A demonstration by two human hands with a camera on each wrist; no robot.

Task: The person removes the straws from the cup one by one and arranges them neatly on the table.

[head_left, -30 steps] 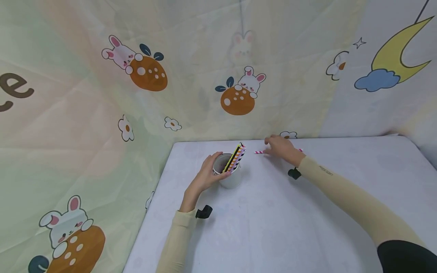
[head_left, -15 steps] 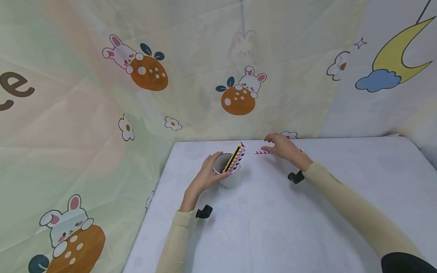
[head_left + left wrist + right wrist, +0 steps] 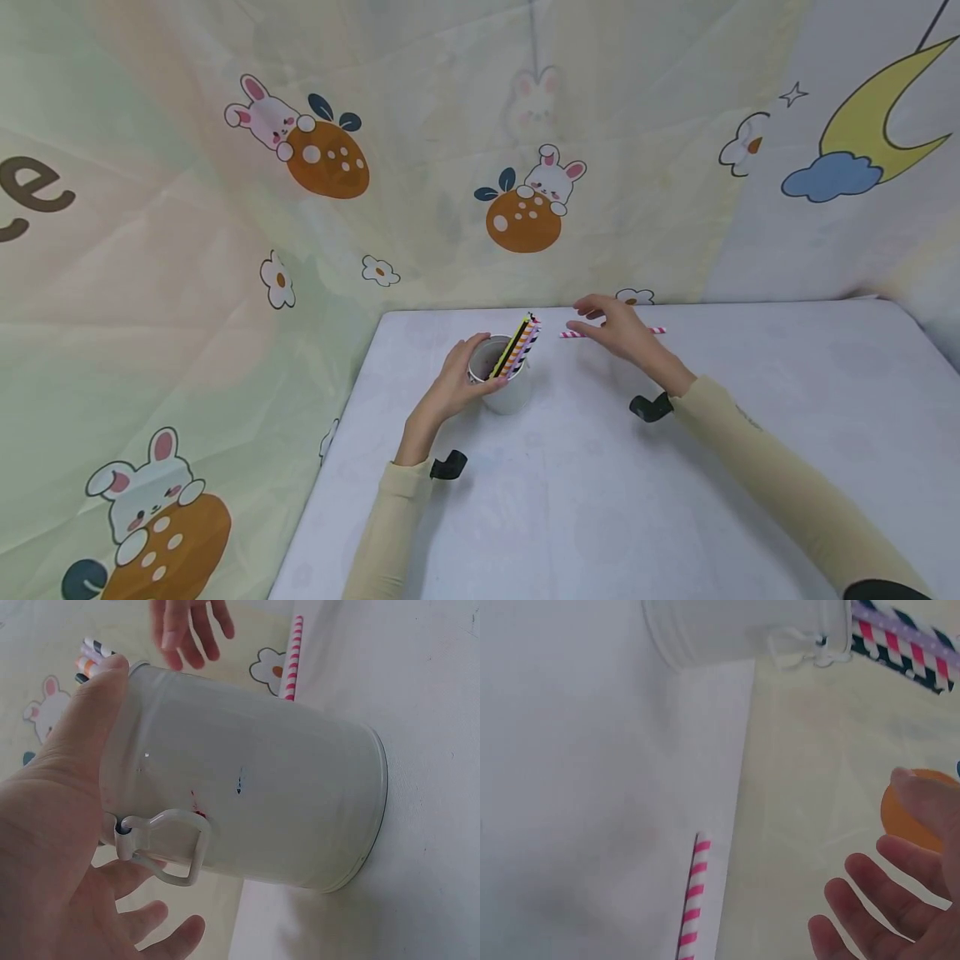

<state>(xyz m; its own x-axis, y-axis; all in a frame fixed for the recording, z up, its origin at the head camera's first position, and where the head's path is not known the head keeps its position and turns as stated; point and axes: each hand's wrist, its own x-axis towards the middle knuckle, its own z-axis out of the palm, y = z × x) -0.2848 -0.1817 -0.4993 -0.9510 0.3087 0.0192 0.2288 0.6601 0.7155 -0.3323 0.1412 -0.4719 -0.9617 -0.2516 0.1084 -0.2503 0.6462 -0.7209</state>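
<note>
My left hand [image 3: 452,382] grips a small white metal bucket [image 3: 507,402] by its rim, thumb on the near side. In the left wrist view, a wire handle loop [image 3: 178,879] hangs at the bucket's side. Several thin patterned sticks [image 3: 514,350], like paper straws, lean out of the bucket's mouth; striped, zigzag and dotted ones show in the right wrist view. A pink-and-white striped stick [image 3: 694,900] of the same sort lies on the table. Above it hovers my right hand [image 3: 621,332], fingers spread and holding nothing, partly hiding the stick in the head view.
A white cloth covers the table [image 3: 600,500]. Right behind its far edge hangs a curtain [image 3: 420,167] printed with rabbits, flowers and a moon. Black wrist mounts [image 3: 651,407] stick out beside both wrists.
My right hand has risen off the striped stick, its fingers spreading, and shifted slightly left and nearer. The stick stays on the table. The left hand and bucket have not moved.
</note>
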